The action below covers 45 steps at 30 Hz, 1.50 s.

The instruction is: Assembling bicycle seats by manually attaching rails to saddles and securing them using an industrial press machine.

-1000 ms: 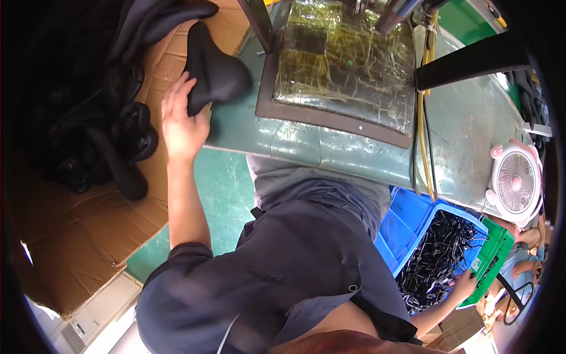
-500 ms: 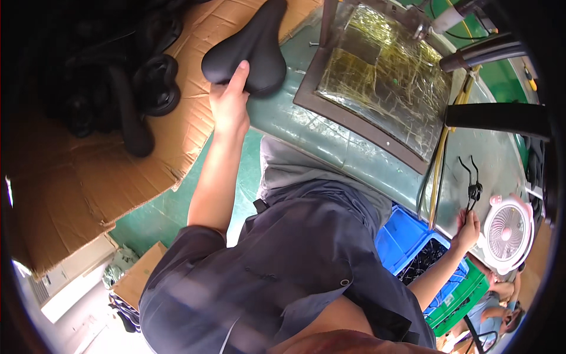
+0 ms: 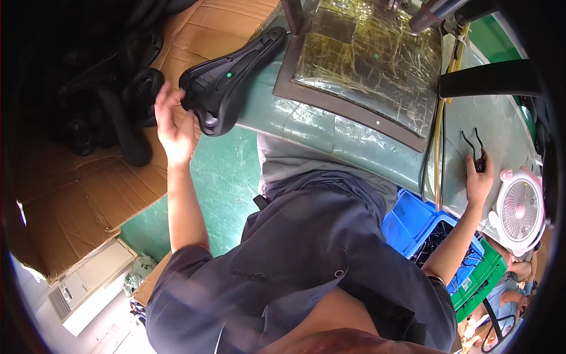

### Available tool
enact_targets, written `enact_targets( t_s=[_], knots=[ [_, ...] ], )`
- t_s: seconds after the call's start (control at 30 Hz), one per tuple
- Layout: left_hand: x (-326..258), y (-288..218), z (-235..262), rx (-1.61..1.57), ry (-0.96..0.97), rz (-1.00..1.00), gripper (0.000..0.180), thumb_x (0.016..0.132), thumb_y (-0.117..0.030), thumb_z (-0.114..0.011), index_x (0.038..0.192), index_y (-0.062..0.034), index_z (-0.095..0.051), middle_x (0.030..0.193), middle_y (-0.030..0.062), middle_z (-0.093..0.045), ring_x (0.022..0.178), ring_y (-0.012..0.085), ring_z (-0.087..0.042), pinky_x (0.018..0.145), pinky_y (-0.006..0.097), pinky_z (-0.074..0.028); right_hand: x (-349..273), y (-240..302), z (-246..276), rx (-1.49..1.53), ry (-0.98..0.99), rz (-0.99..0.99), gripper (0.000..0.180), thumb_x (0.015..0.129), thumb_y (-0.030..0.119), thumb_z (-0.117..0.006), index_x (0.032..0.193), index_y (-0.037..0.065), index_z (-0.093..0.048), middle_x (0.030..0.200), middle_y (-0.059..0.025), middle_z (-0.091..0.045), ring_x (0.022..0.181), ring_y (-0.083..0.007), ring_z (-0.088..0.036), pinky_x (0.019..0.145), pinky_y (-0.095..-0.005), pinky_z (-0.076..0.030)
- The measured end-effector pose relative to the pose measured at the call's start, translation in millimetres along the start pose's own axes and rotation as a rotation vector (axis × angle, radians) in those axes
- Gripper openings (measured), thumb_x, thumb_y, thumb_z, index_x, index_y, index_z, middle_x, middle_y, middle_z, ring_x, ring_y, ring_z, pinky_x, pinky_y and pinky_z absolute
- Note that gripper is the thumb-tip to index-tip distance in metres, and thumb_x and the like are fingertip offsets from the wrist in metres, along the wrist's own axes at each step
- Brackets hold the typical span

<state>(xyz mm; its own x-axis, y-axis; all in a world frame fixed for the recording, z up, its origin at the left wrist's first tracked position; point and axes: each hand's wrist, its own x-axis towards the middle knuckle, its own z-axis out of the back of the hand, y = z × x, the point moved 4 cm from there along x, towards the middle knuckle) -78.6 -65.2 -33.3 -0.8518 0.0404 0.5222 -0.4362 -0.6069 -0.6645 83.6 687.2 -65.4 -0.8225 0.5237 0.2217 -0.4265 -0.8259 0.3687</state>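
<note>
My left hand [image 3: 172, 121] grips the wide rear end of a black bicycle saddle [image 3: 227, 82], which lies tilted across the left edge of the green workbench [image 3: 330, 133]. At the right end of the bench my right hand [image 3: 479, 177] is closed on a black bent wire saddle rail [image 3: 475, 146] that rests on the benchtop. A taped, shiny panel in a dark frame [image 3: 367, 56] lies on the bench between my two hands.
Black saddles are piled [image 3: 94, 88] on flattened cardboard [image 3: 88, 183] at the left. A blue crate [image 3: 433, 236] of black wire parts stands below the bench, with a green crate [image 3: 486, 277] beside it. A small pink-and-white fan [image 3: 519, 209] sits at the right. Dark machine arm [image 3: 492, 85] overhangs the bench.
My left hand has brought the saddle from the pile onto the bench's left edge. My right hand lifted a wire rail out of the blue crate and set it on the benchtop.
</note>
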Motion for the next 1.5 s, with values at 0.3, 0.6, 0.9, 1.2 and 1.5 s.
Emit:
enact_targets(
  t_s=[0.3,0.6,0.9,1.2,1.5],
  knots=[
    [26,-9,-17,-0.123,0.094,0.296,0.05,0.093,0.001,-0.082,0.138,0.0018,-0.061,0.125,0.0119,-0.072,0.114,0.0189,-0.069,0.105,0.032,-0.054,-54,108,61,0.425,-0.109,0.161,0.05,0.094,0.016,-0.081,0.139,-0.002,-0.067,0.101,-0.0017,-0.062,0.086,-0.0112,-0.055,0.08,-0.0247,-0.047],
    [12,-127,-193,-0.318,0.383,0.095,0.049,0.085,-0.016,-0.092,0.128,-0.0056,-0.07,0.126,0.011,-0.072,0.115,0.0221,-0.069,0.1,0.033,-0.054,-76,284,22,0.536,0.154,0.784,0.065,0.072,0.027,-0.093,0.132,0.008,-0.075,0.098,-0.0084,-0.065,0.076,-0.0245,-0.065,0.066,-0.0353,-0.055],
    [-8,-116,-216,-0.601,0.283,-0.053,0.027,0.111,-0.016,-0.061,0.13,0.0022,-0.066,0.131,0.0139,-0.072,0.123,0.0235,-0.066,0.111,0.036,-0.048,-103,289,-28,0.492,0.15,0.707,0.063,0.07,0.03,-0.093,0.129,0.015,-0.077,0.096,-0.0038,-0.064,0.066,-0.0211,-0.064,0.058,-0.0343,-0.055],
    [-11,-120,-220,-0.495,0.273,-0.002,0.029,0.116,-0.014,-0.046,0.124,0.0017,-0.069,0.124,0.0135,-0.075,0.124,0.0269,-0.066,0.111,0.038,-0.048,-99,304,-34,0.513,0.206,0.868,0.064,0.065,0.03,-0.091,0.125,0.014,-0.075,0.098,-0.0052,-0.061,0.066,-0.0249,-0.065,0.058,-0.0377,-0.053],
    [-1,-129,-219,-0.44,0.337,-0.071,0.027,0.114,-0.01,-0.046,0.122,0.0018,-0.069,0.124,0.0147,-0.074,0.125,0.0302,-0.066,0.112,0.041,-0.048,-73,310,-41,0.554,0.324,0.965,0.058,0.069,0.032,-0.091,0.122,0.014,-0.073,0.098,-0.0082,-0.059,0.07,-0.0316,-0.067,0.058,-0.045,-0.052]
  ],
)
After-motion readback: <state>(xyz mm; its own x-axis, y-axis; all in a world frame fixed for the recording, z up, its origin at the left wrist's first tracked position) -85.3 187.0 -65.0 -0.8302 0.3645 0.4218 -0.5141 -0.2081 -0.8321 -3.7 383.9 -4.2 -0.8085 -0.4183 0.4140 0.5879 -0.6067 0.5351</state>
